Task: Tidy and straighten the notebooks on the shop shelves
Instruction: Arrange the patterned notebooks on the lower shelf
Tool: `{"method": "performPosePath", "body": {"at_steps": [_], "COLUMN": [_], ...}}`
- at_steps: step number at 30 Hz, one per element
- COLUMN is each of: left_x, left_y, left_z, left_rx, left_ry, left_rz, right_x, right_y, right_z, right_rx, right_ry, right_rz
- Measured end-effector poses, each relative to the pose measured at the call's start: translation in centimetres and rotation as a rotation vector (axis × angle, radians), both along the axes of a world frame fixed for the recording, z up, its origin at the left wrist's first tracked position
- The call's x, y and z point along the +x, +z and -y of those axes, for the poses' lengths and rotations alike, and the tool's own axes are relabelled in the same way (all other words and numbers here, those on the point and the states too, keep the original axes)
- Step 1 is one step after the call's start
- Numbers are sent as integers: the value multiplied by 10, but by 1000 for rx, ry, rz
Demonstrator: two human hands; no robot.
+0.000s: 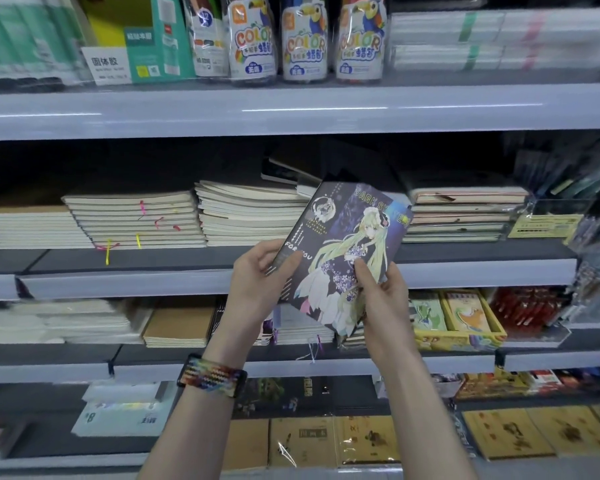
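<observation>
dark glossy notebook with a green-haired anime figure is tilting in front of the middle grey shelf, off the stacks. left hand is gripping its lower left edge; right hand is pinching its lower right, thumb on the cover. cream notebook stacks are lying behind.

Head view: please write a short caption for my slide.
Left hand and right hand hold a tilted anime-cover notebook before stationery shelves.

notebook stacks on middle shelf, crayon tubs above (upper shelf)
</observation>
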State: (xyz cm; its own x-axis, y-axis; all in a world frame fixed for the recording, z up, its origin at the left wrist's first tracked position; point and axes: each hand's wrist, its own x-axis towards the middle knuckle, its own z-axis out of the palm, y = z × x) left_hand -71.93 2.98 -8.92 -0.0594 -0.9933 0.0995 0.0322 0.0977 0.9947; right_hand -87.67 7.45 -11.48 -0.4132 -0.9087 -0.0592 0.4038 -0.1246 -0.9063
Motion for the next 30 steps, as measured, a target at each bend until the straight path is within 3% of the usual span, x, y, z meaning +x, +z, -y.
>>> {"method": "performPosePath", "body": {"at_steps": [15, 30], "left_x": [24, 70], "left_y": [-15, -63], "left_z": [-17, -33], "left_rx": [0, 71], "left_ry": [-40, 127], "left_rz": [190, 175], "right_x": [21, 64], "right_y": [-15, -61], "right_z": [-5, -2], "right_rx": [-44, 4], "right_ry": [110, 282], "right_rz": [-258, -430]}}
